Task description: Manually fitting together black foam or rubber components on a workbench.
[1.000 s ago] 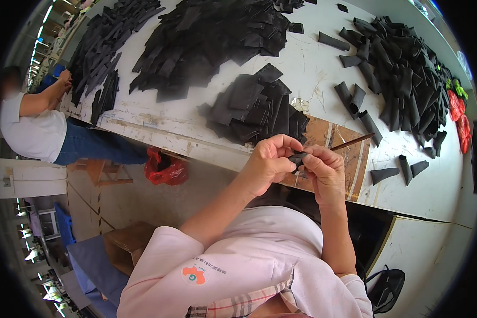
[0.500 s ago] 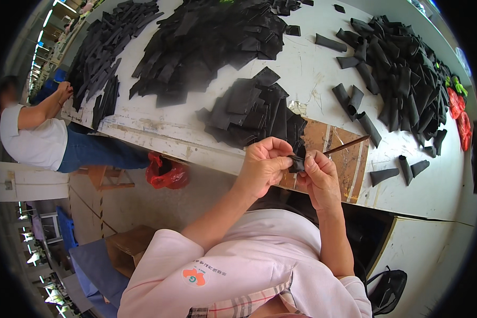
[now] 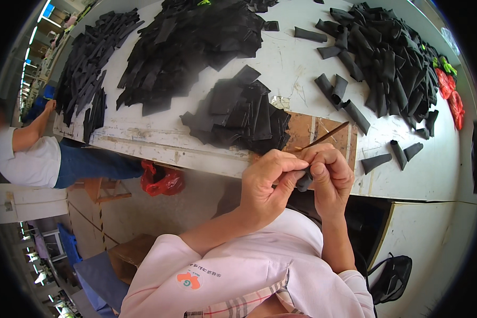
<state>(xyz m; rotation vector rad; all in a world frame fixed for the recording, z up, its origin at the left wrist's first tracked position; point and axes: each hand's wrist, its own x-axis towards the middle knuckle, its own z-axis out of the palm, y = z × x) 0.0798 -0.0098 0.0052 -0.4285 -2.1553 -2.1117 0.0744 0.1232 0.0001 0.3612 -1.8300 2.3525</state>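
A small black fabric piece is pinched between both my hands at the near table edge. It looks folded or rolled, and fingers hide much of it. My left hand grips it from the left with thumb and fingertips. From the right, my right hand closes on it, thumb against curled fingers. A thin dark brown stick slants up to the right from behind the right fingers; whether those fingers hold it I cannot tell. Just beyond my hands lies a stack of flat black fabric pieces.
A brown board lies on the white table. A big black fabric pile is beyond, narrow strips far left, rolled black tubes at right. Another person stands left. A red bag is below the table edge.
Both hands have come nearer my body, and the right fingers now curl over the fabric piece. The stick has shifted left with its lower end behind the right hand. The view has moved slightly.
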